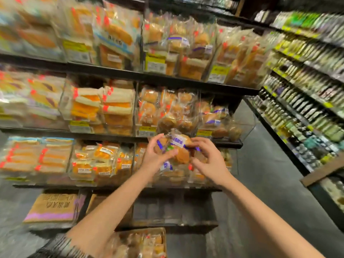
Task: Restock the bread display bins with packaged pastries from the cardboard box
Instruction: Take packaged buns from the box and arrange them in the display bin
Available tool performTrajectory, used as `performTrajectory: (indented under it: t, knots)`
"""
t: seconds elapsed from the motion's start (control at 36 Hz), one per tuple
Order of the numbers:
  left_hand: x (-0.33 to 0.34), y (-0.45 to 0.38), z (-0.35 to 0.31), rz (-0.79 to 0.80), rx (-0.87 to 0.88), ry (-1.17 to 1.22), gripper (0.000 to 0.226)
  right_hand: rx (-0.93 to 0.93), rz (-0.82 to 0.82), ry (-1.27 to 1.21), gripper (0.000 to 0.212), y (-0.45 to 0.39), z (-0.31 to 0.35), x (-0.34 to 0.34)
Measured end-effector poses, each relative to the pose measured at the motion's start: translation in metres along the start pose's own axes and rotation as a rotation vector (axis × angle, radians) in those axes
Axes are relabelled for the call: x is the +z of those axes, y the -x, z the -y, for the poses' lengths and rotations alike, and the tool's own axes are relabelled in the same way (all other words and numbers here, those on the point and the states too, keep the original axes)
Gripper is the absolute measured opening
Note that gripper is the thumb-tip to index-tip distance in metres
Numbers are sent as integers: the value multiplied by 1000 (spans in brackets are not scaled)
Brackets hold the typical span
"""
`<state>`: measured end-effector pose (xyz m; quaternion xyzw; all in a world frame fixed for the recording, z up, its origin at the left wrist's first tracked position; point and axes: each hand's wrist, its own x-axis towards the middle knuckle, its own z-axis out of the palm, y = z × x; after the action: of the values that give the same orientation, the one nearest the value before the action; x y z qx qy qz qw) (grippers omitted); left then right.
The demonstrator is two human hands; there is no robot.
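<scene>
At the frame centre, the left hand (154, 155) and right hand (208, 157) both grip wrapped pastries (178, 148) before the clear bin (245, 125), which should be filled gently, labels forward.

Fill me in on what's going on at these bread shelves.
A person is restocking. Both the left hand and the right hand hold a bunch of packaged pastries in front of the clear display bins on the middle shelves. The cardboard box, with more packs inside, sits on the floor below their arms.
</scene>
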<state>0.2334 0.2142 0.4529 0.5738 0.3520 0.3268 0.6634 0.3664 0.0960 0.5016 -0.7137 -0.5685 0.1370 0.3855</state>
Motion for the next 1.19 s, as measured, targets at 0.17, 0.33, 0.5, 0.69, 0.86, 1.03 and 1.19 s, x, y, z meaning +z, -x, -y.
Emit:
performTrajectory:
  t: [0.17,0.33,0.5,0.69,0.86,1.03,1.19]
  knots:
    - [14,-23,-30,113,189,-184,75,85,21,263,79,-26,12,-37]
    - [32,-61,-53,327,233,-418,79,198,226,159,114,-52,-3,-69]
    - [66,-102,-56,494,331,-594,89,163,289,184,112,-76,-46,-92]
    - [126,-170,-59,494,288,-490,65,197,181,259,80,-119,-108,-147]
    - [166,-223,-56,229,274,-338,48,369,-97,194,51,-157,-186,-196]
    - [192,-273,-40,-36,308,-162,50,437,-348,200,54,-187,-248,-212]
    - [199,-299,-19,-318,327,16,40,507,-386,87,51,-213,-278,-194]
